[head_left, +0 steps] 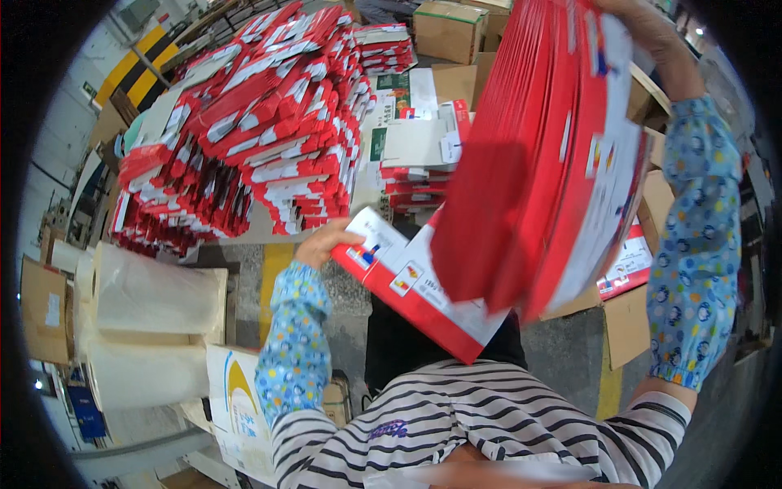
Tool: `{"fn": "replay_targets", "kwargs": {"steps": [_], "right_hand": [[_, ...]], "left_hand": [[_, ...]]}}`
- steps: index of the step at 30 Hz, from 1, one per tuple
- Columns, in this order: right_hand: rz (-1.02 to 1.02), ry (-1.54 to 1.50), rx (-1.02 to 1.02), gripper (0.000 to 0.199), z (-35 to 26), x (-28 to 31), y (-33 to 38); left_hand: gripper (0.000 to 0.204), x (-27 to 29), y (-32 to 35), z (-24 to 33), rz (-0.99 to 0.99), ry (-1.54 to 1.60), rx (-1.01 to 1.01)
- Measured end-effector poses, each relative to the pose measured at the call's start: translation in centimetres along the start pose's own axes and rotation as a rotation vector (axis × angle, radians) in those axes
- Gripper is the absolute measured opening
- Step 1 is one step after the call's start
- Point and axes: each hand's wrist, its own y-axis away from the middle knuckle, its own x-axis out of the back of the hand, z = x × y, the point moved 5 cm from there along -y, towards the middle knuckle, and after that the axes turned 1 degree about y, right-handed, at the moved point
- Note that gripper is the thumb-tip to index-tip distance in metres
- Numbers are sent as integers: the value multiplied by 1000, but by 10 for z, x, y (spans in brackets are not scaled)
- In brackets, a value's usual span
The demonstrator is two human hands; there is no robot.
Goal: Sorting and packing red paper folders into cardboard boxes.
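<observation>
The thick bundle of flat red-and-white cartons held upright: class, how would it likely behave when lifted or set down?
The bundle of flat cartons probably feels heavy for its size, being many sheets thick. Loose sheets fan apart at its lower edge, so it may splay or slip unless squeezed; the right hand steadies its top, the left hand a lower carton. Each sheet looks stiff, not floppy.

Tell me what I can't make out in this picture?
Head view:
- Right hand: fingers hidden behind the red card stack, cut off by the top edge.
- Left hand: fingertips hidden under a red-and-white carton.
- Print on the piled cartons: too small.
</observation>
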Motion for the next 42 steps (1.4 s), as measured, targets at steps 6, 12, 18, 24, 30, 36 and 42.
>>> {"fn": "replay_targets", "kwargs": {"steps": [6,12,18,24,30,36,42], "right_hand": [[-880,253,-23,58,100,-295,-10],[-906,314,-168,69,170,-385,-2],[-1102,94,-78,43,240,-426,-16],[-1107,37,-34,54,255,-435,-25],[-1173,-179,-102,61,277,-448,-29],[-1201,-223,-106,59,288,-460,-31],[-1159,-232,-108,61,297,-451,-31]], "left_hand": [[41,26,-44,1,-164,-136,165],[40,21,-29,10,-100,-118,69],[52,24,-34,-2,-27,-150,16],[66,35,-34,-7,104,-128,113],[62,43,-28,-10,197,-142,152],[52,42,8,-10,314,31,168],[59,5,26,-41,487,319,-13]]}}
